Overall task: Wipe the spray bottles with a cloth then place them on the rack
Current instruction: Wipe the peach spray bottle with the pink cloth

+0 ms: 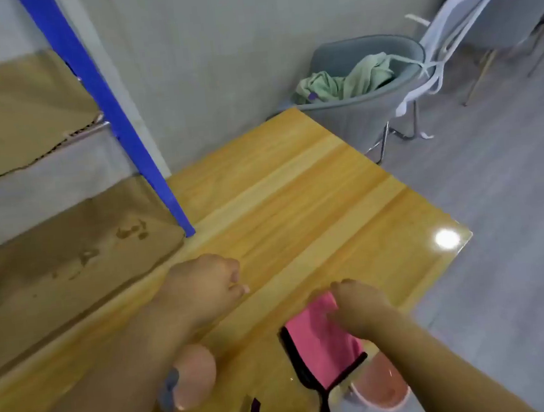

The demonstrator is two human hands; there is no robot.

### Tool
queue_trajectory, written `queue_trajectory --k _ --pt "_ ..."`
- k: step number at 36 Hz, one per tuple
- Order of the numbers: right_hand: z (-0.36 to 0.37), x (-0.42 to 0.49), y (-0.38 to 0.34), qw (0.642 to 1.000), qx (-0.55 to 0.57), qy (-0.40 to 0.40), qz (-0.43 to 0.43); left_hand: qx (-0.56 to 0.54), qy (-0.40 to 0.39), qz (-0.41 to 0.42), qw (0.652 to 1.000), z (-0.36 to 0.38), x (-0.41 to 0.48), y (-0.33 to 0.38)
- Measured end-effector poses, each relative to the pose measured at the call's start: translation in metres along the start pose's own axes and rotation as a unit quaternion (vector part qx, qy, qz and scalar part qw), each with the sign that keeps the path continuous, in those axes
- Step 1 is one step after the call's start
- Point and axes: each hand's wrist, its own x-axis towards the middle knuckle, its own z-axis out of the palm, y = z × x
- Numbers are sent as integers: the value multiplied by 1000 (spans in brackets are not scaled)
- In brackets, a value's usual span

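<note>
Where rack (115,121) ends, wooden table (295,187) (glossy), grey floor (504,216).

At the left of the frame we find the rack (104,99), its shelves stepping down toward the lower left. Beside it the table (295,187) fills the centre. On the table, low and right of centre, lies the cloth (316,337); our right hand (360,307) grips its upper end, our left hand (202,285) just left. At upper right, behind the table's far corner, a chair (364,114) holds heaped fabric (345,81).

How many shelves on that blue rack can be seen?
2: the upper shelf at top left, and the lower shelf beside the wooden table. More may lie out of frame.
</note>
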Motion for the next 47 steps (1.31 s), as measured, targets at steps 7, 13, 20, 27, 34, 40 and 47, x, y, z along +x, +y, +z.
queue_trajectory --k 7,13,20,27,34,40,47 --pt "23 18 3 995 68 -52 46 2 -15 -30 999 14 10 10" --pt "33 26 6 986 153 -24 68 5 -21 -34 999 17 7 9" --pt "15 27 12 951 294 35 86 25 16 -53 998 10 -7 -5" --pt "-21 9 -4 917 343 202 34 14 85 -68 994 -6 -34 -20" --pt "-6 -18 -34 923 133 343 -110 27 137 -44 989 -17 -67 -22" --pt "41 -13 -56 989 1 62 -134 29 181 -36 982 -3 -90 -33" --pt "77 2 -56 960 -124 60 -242 77 231 -15 970 15 -103 -39"
